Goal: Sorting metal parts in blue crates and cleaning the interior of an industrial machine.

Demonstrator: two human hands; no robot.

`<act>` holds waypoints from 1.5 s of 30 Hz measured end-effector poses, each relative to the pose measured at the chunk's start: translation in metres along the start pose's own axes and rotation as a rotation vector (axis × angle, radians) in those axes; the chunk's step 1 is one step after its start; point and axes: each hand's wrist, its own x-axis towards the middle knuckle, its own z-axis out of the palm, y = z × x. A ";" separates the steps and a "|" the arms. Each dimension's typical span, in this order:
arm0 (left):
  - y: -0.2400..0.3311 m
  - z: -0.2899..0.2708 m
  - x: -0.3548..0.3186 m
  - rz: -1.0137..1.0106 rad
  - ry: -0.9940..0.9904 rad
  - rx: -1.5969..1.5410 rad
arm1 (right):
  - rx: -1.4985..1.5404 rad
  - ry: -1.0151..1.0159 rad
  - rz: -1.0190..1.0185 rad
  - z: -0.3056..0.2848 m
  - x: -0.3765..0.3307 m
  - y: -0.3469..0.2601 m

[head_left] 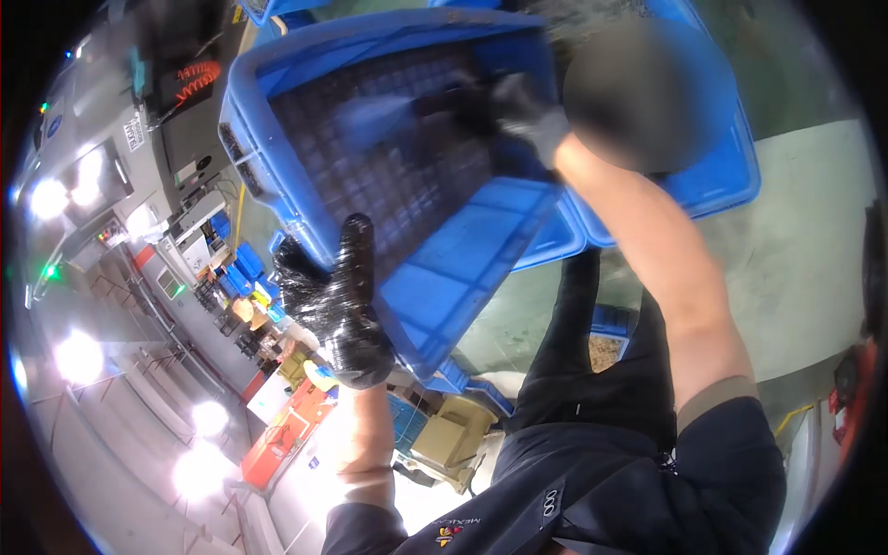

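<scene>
Crate (458, 254), blue and tilted, and left hand (342, 310), black-wrapped, is gripping its near left rim! Right hand (530, 116), grey-gloved, works inside at the far right (too blurred to tell if it's closed), beside a smeared dark-and-blue object (375, 120); another blue bin (726, 190) sits right.

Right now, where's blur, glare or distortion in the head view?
Head view: right hand badly smeared; left hand clearer, with glints on its black wrapping; blue bin dim across its gridded surface; ceiling lights blown out at left; fisheye bending toward the dark rim; a round blurred patch at upper right hides detail.
</scene>
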 end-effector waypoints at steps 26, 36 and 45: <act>0.030 0.026 0.005 0.189 -0.114 0.306 | -1.392 0.795 -0.298 0.126 0.022 -0.048; 0.008 -0.017 -0.003 0.409 -0.281 0.632 | -1.488 0.856 -0.082 0.012 0.037 -0.055; 0.048 0.022 0.008 -0.077 -0.035 0.153 | -1.823 1.038 -0.692 -0.038 0.050 0.001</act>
